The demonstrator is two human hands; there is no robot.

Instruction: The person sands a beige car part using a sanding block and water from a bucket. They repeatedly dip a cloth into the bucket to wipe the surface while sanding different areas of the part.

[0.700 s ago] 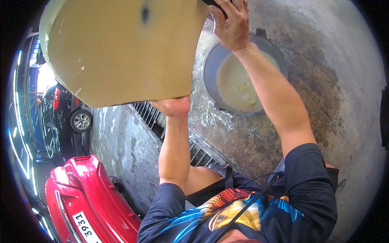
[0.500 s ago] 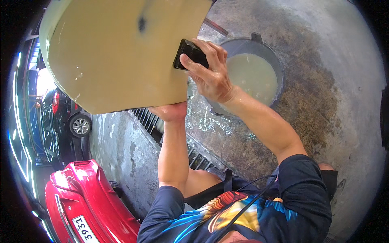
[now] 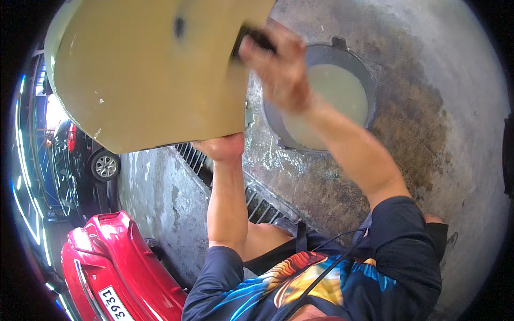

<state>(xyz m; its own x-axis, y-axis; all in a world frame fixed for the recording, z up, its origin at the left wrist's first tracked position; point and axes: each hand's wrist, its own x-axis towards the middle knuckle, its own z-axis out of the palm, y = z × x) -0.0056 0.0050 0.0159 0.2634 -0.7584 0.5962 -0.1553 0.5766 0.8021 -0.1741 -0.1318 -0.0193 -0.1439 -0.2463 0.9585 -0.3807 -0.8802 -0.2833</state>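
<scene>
- At the tan panel (image 3: 144, 80), my left hand (image 3: 222, 147) touches the lower edge; fingers hidden, I cannot tell their grip.
- Over the panel's right side, my right hand (image 3: 284, 74), blurred, clamps a black block (image 3: 262, 39).
- Beyond, a grey tub (image 3: 332, 53) holds cloudy liquid (image 3: 332, 96).
- Farther left, I see a red car (image 3: 120, 257), then a black car (image 3: 77, 179).
</scene>
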